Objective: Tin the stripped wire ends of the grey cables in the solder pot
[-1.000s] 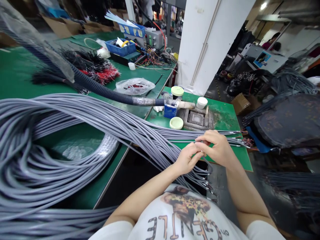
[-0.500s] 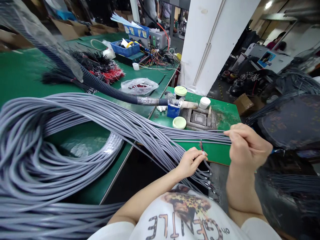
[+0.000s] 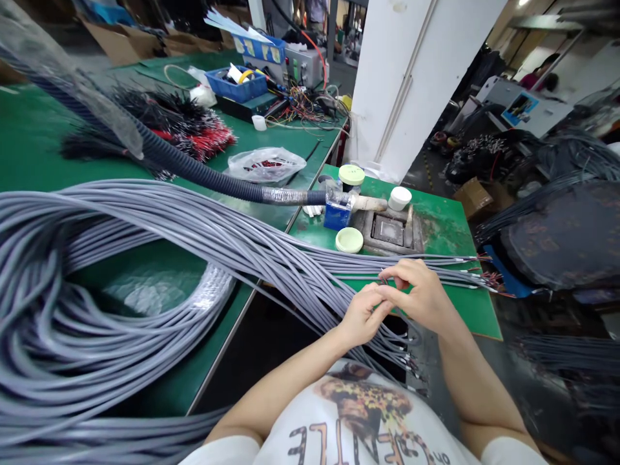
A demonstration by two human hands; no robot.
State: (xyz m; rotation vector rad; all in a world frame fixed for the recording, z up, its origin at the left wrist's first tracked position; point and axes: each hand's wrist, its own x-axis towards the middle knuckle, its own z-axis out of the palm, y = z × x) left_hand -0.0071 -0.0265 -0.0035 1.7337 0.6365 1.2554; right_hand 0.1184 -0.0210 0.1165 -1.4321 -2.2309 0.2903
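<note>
My left hand [image 3: 363,315] and my right hand [image 3: 416,294] meet above the green board, fingertips pinched together on the thin wire end of a grey cable [image 3: 382,281]. A large loose bundle of grey sheathed cables [image 3: 145,216] sweeps across the bench and passes under and beside my hands. Its stripped ends [image 3: 477,274] fan out to the right, with coloured cores showing. More cable ends [image 3: 404,352] hang below my left wrist. My fingers hide most of the pinched wire.
A small green board [image 3: 436,239] holds a metal pot in a stone-like surround [image 3: 387,230], a blue box [image 3: 338,214], and green and white lids. Black corrugated conduit [image 3: 213,174] runs across the bench. A white pillar [image 3: 407,84] stands behind, and dark cable heaps lie to the right.
My right hand, out to the right half a second ago, has come back left to meet my left hand. Both now pinch the wire end, as they did one second ago.
</note>
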